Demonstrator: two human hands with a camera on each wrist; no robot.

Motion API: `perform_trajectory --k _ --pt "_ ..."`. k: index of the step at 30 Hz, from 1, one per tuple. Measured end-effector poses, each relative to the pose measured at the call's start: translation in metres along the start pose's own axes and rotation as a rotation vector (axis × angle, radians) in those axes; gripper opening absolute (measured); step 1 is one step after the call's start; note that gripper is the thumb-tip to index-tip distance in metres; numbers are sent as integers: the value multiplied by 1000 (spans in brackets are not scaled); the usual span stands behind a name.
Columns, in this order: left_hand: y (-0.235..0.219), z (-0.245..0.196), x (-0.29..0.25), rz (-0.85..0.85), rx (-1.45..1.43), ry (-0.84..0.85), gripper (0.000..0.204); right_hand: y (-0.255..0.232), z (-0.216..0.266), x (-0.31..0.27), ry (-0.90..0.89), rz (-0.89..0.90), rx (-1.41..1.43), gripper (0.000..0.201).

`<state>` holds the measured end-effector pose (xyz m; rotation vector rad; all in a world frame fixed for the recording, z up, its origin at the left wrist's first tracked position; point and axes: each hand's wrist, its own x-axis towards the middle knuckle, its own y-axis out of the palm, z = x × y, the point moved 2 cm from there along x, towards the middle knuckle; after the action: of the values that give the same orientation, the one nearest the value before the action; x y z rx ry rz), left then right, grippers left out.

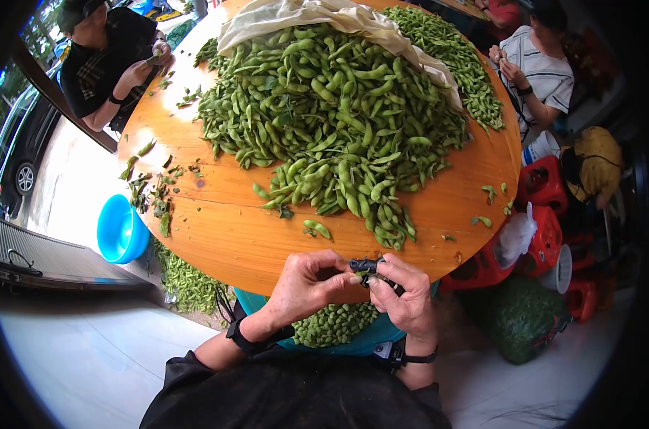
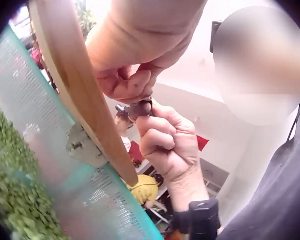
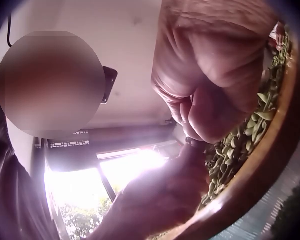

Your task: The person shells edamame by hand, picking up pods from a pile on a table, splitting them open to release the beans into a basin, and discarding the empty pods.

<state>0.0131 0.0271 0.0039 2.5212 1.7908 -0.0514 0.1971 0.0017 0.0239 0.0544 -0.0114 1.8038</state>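
Note:
Both hands meet fingertip to fingertip at the table's near edge, over a teal basket [image 1: 249, 304] of shelled green beans [image 1: 335, 325]. My left hand [image 1: 306, 282] comes in from the left and pinches a small green soybean pod [image 1: 365, 277], mostly hidden by the fingers. From the other side my right hand [image 1: 406, 297] pinches the same pod with curled fingers. A black wrapping [image 1: 367, 265] covers a finger there; it shows dark between the hands in the left wrist view too. Ahead lies a large heap of soybean pods [image 1: 331, 107].
Loose pods and leaf scraps dot the round wooden table [image 1: 224, 229]. A pale cloth [image 1: 303, 14] lies across the heap's back. People sit at the far left and right. A blue basin [image 1: 123, 229] stands at left, red stools [image 1: 542, 243] and a green mesh bag [image 1: 517, 318] at right.

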Motion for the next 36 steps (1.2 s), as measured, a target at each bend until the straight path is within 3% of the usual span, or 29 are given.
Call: perform_trajectory --k 2,3,4,5,8,10,11,12,13,15,16,17,19,21,24,27,32,34,36 --pt "-1 1 -1 120 -258 -268 11 -2 -4 0 -22 2 -6 15" --pt "0 3 -2 120 -258 -268 11 -4 -8 -1 52 26 174 14" --pt "2 8 -3 193 -498 -383 11 -5 -13 -1 125 50 353 14" --pt "5 13 -4 266 -738 -497 12 -5 -16 -1 125 50 353 14" --pt "4 15 -2 273 -800 -481 11 -3 -20 0 180 21 526 13" --pt "4 9 -2 262 -801 -487 12 -3 -7 4 -163 5 -210 17" --pt "2 4 -2 191 -615 -403 14 1 -4 7 -163 5 -210 17" --pt "1 1 -1 121 -431 -319 16 6 1 9 -271 -42 -406 19" --pt "0 1 -1 123 -431 -318 16 10 7 9 -378 -90 -604 21" --pt "-7 -3 -2 149 -6 -70 19 10 12 5 -361 -91 -630 21" --pt "-4 -3 -5 154 -4 -71 16 8 11 1 -317 -110 -660 22" --pt "-8 -12 -9 234 193 19 10 6 11 -2 -273 -128 -688 22" --pt "-8 -16 -20 323 310 190 6 -3 14 -11 -282 -162 -671 25" --pt "-8 -13 -33 352 323 148 6 -11 16 -21 -249 -204 -692 24" --pt "-3 0 -50 219 604 400 20 -25 6 -39 -184 -228 -684 21" --pt "1 6 -58 184 763 483 20 -24 -1 -50 -153 -220 -658 20" --pt "3 7 -60 149 657 486 19 -17 -6 -56 -146 -187 -587 19" --pt "1 3 -55 72 352 322 15 -19 -6 -56 -148 -220 -590 19" --pt "2 -4 -47 -7 412 368 14 -23 -6 -55 -146 -283 -581 17"
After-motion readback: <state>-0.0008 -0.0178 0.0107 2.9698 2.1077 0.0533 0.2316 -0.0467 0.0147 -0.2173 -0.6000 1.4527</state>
